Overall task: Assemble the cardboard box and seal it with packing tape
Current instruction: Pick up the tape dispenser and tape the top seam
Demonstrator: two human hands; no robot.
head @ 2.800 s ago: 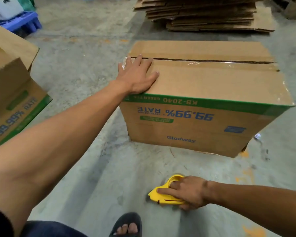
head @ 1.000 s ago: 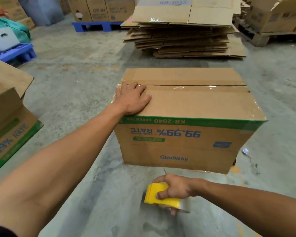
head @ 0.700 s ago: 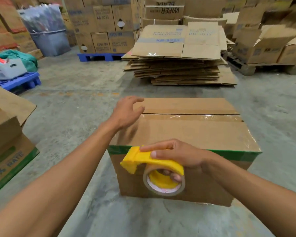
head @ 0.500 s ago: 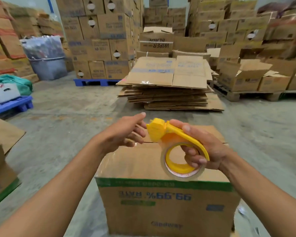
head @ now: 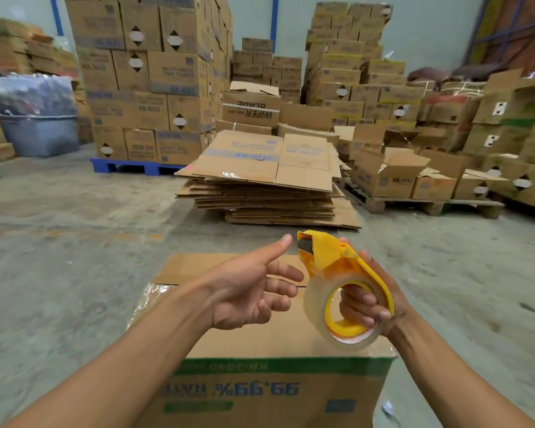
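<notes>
Hands are hovering above the cardboard box [head: 260, 341]: right hand [head: 374, 301] gripping the yellow plastic tape dispenser [head: 337, 267], left hand [head: 250, 295] spreading wide, empty.

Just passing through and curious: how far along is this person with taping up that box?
Partly done. The cardboard box stands folded up with its top flaps closed, and clear tape already shines at its left edge. In hand: the right hand grips the yellow tape dispenser above the box, while the open left hand reaches toward its front end, touching nothing. Left: probably pulling out tape and laying another strip.
</notes>
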